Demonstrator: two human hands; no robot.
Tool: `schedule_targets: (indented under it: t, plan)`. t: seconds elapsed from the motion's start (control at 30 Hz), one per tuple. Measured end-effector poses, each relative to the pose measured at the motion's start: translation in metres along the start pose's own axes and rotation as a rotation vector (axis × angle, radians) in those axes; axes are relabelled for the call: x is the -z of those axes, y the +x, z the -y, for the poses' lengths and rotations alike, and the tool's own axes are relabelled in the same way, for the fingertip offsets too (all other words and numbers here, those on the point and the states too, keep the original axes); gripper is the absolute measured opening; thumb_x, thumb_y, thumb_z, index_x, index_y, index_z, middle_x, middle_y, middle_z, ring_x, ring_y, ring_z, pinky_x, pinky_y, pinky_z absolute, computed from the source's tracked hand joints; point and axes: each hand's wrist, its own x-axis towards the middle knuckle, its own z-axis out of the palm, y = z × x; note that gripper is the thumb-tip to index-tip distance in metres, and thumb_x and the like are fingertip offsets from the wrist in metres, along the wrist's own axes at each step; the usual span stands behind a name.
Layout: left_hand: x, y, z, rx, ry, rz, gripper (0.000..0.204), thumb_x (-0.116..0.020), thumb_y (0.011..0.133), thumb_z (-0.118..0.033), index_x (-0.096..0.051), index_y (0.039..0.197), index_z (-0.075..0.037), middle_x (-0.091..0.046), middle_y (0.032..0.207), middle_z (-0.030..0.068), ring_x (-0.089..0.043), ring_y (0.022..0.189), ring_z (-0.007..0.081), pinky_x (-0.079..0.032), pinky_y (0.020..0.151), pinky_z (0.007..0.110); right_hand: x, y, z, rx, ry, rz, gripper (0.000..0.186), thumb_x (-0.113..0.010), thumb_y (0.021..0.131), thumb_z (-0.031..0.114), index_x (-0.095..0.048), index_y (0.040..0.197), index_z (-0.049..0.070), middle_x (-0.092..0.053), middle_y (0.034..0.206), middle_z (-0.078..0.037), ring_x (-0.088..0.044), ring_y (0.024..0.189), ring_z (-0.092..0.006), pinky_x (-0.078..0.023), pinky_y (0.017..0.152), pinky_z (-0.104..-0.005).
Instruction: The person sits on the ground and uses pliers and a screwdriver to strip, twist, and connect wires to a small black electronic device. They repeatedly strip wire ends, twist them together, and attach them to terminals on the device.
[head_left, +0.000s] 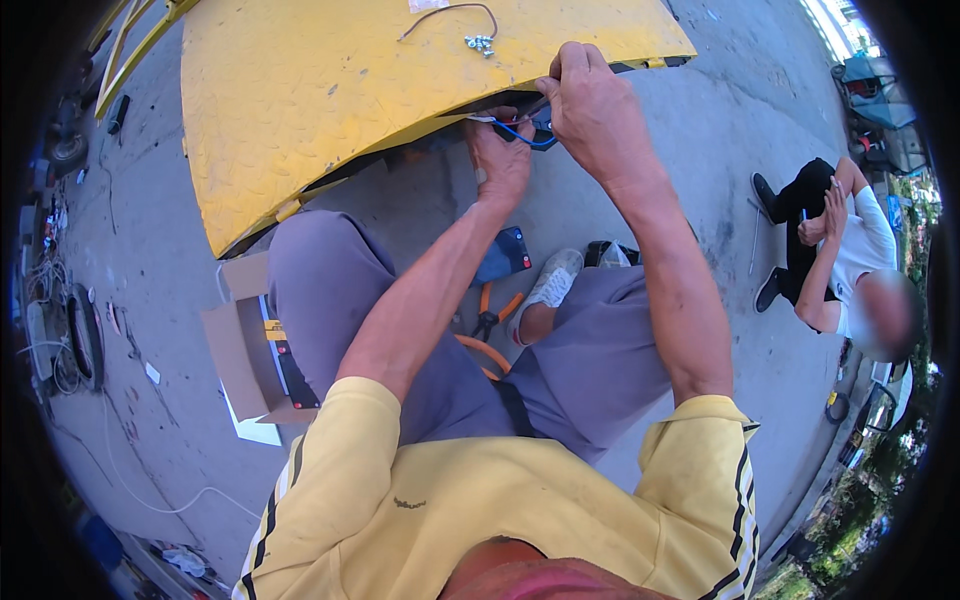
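Observation:
A yellow tread-plate platform (370, 80) spans the upper middle, with a dark gap under its near edge. At that gap my left hand (497, 160) is closed around thin wires, among them a blue wire (538, 142) that loops out to the right. My right hand (600, 115) is held higher, just right of it at the platform's edge, its fingers pinched together; what lies between them is hidden. On the platform rest a small heap of screws (480, 45) and a short brown wire (455, 7).
Between my legs lie orange-handled pliers (487, 318) and a dark battery-like block (503, 256). An open cardboard box (238, 340) with similar blocks stands by my left knee. Another person (850, 230) is at the right. A tyre (85, 338) lies far left.

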Motion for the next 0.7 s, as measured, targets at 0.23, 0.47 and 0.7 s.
schedule_targets:
  t: [0.23,0.47,0.7]
  plan:
    - [-0.002,0.001,0.018,-0.087,0.103,-0.034,0.033,-0.086,0.081,-0.013,-0.064,0.103,-0.004,-0.064,0.099,0.0077,-0.063,0.088,0.0211,-0.053,0.082,0.038,0.011,0.000,-0.004,0.186,0.080,0.093,0.026,-0.069,0.097,0.021,-0.057,0.108,0.000,-0.064,0.103,-0.022,-0.069,0.090,-0.0445,-0.057,0.080,-0.0505]
    - [0.000,0.000,0.006,-0.029,0.036,0.012,0.029,-0.083,0.081,-0.009,-0.065,0.103,-0.004,-0.061,0.105,0.0146,-0.061,0.100,0.0310,-0.048,0.090,0.044,0.020,-0.001,-0.007,-0.070,-0.024,0.181,0.026,-0.067,0.100,0.024,-0.059,0.110,0.001,-0.062,0.112,-0.019,-0.067,0.094,-0.0437,-0.054,0.081,-0.0507]
    - [0.004,-0.001,0.009,-0.028,0.026,0.088,0.029,-0.083,0.083,-0.010,-0.066,0.106,-0.003,-0.063,0.103,0.0124,-0.062,0.097,0.0280,-0.049,0.089,0.043,0.026,0.011,0.003,0.236,-0.070,0.332,0.028,-0.066,0.100,0.022,-0.056,0.116,0.001,-0.060,0.116,-0.020,-0.067,0.095,-0.0452,-0.054,0.083,-0.0519]
